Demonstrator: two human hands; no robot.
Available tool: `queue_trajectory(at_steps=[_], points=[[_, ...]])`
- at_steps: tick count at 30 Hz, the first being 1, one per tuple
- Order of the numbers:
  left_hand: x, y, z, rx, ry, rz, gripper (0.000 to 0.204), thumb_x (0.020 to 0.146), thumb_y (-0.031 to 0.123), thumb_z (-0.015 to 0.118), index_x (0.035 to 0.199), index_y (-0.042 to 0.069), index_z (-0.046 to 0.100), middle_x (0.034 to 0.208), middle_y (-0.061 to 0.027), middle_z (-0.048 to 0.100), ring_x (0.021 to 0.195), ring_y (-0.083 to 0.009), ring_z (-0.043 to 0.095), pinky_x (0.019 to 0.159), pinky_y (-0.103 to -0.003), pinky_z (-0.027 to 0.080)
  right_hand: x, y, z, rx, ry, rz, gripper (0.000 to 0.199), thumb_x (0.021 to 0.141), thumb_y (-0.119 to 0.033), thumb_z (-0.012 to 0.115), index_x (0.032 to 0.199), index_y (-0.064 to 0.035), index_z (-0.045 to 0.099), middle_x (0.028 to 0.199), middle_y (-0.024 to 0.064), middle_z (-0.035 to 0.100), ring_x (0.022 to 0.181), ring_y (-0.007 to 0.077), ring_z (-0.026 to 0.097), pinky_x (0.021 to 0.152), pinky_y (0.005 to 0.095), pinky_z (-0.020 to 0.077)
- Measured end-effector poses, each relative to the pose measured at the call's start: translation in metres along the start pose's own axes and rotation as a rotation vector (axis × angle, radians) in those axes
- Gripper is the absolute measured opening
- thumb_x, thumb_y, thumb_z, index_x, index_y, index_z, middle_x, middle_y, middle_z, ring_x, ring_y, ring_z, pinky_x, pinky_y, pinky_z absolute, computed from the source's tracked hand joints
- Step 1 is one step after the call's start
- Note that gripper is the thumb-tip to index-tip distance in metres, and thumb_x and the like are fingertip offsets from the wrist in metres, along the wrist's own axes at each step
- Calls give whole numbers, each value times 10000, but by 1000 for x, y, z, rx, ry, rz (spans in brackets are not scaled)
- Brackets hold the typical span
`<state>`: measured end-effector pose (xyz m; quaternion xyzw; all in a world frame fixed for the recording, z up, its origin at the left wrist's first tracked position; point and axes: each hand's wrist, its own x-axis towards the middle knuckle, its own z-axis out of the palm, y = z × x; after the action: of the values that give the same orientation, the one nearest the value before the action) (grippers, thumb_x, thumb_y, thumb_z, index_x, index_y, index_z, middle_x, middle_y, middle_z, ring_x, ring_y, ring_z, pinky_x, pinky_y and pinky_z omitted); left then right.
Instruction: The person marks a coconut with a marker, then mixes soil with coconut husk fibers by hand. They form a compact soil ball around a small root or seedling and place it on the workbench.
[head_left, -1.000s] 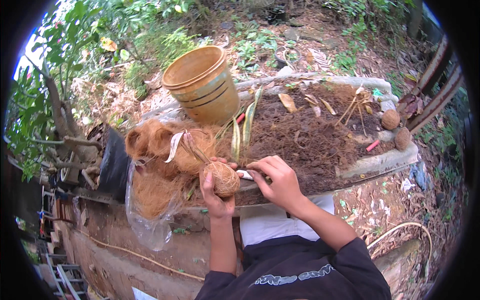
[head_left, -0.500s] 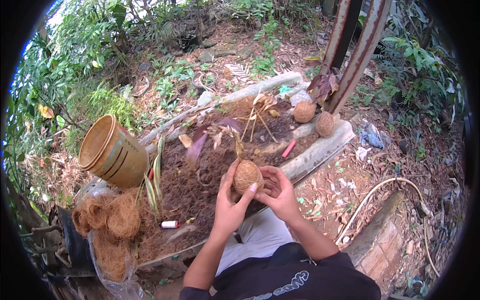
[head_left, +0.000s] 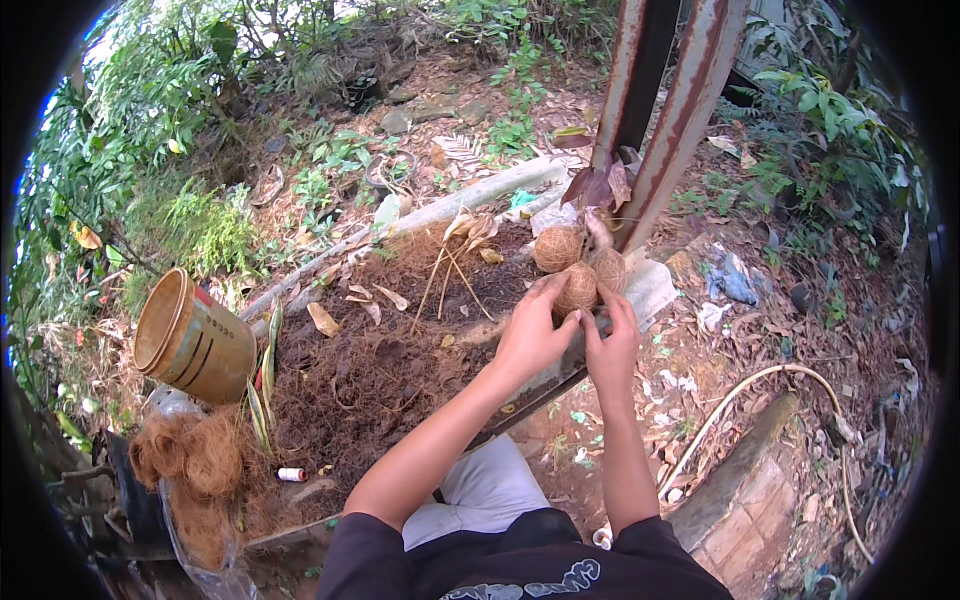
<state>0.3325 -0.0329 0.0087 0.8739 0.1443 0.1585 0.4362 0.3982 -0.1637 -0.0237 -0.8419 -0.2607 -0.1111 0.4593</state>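
Both my hands hold a round coconut-fibre ball (head_left: 577, 291) wound with thread, at the right end of the soil-covered slab. My left hand (head_left: 537, 330) curves around its left side, and my right hand (head_left: 612, 340) has its fingers against the lower right side. Close behind it sits a second fibre ball (head_left: 557, 248). A third fibre ball (head_left: 609, 267) stands just to the right, partly covered by the held one. Purplish-brown leaves (head_left: 597, 187) show behind the balls beside the rusty post; which ball they belong to I cannot tell.
Dark soil (head_left: 350, 390) with loose fibre covers the slab. At left a yellowish bucket (head_left: 215, 350) lies tilted, near coconut fibre clumps (head_left: 195, 455) and a thread spool (head_left: 292, 475). A rusty metal post (head_left: 680, 130) rises behind the balls; a hose (head_left: 740, 385) lies at right.
My hands have carried the fibre ball from over the middle of the soil rightward and away from me, to beside the other two balls. The whole view has shifted somewhat.
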Motion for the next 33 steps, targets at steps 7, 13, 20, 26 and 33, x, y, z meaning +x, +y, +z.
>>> queue_trajectory(at_steps=[7,13,20,26,33], points=[[-36,10,-6,-107,102,52,529,876,252,668,1320,-8,543,1328,-260,548,1296,-407,474,1079,-449,389,-16,-4,-4,239,37,30,361,832,-153,718,1158,-26,631,1093,108,626,990,239,591,840,355,465],[-103,12,-41,-249,229,135,235,793,170,784,981,33,747,971,-136,706,848,-239,672,737,-329,535,-67,-48,-6,562,-172,35,193,759,-41,701,932,-2,623,925,77,623,847,212,591,789,346,461],[-160,-2,-106,-230,382,-274,216,720,127,856,729,-4,684,736,-36,653,691,-73,603,630,-240,476,-61,-114,23,517,-543,-209,132,717,-34,759,809,-12,667,770,54,646,762,177,603,784,354,494],[-213,-47,-156,-269,571,-284,153,769,81,807,827,-9,698,744,-39,683,711,-73,611,676,-246,482,-45,-155,62,469,-715,-417,171,811,-122,743,958,-40,711,951,94,699,946,228,671,780,344,524],[-222,-86,-188,620,520,13,393,842,287,721,1205,144,670,1192,-112,651,1123,-319,604,997,-463,444,-78,-176,99,16,-659,-973,410,797,-198,748,1192,-124,667,1257,91,608,1171,300,568,988,397,475]])
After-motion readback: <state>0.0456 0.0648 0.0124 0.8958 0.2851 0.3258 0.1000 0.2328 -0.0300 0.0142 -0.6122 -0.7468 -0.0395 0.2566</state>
